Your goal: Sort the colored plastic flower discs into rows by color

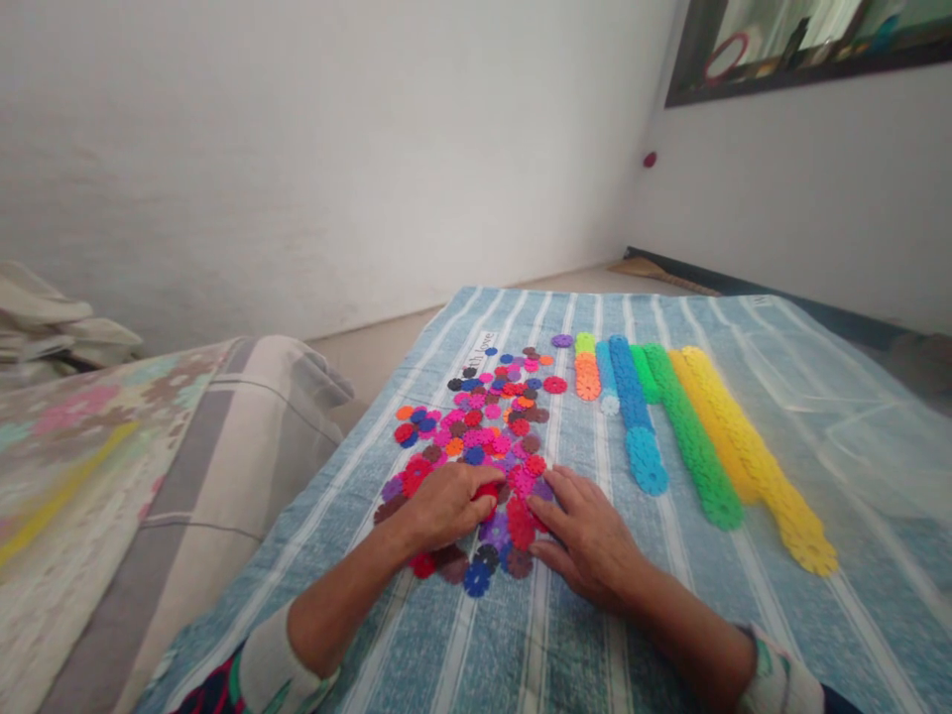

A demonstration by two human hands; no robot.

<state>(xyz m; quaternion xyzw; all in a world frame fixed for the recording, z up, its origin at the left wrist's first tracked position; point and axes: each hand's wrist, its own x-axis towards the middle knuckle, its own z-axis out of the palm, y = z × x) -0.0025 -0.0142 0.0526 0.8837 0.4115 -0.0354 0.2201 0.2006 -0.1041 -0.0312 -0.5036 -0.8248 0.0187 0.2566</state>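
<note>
A pile of flower-shaped plastic discs in pink, red, purple, brown, orange and dark blue lies spread in front of me. Over its near left part, my left hand is closed, thumb and fingers pinching a red flower disc. My right hand rests at the pile's right side, fingers apart. Its fingertips touch the edge of other red discs. Between both hands lie purple discs, and a blue disc sits at the near edge.
Overlapping rows of yellow, green, blue and orange discs lie to the right on the striped cloth. Clear plastic bag is at far right. A covered bed or seat stands left; a wall rises behind.
</note>
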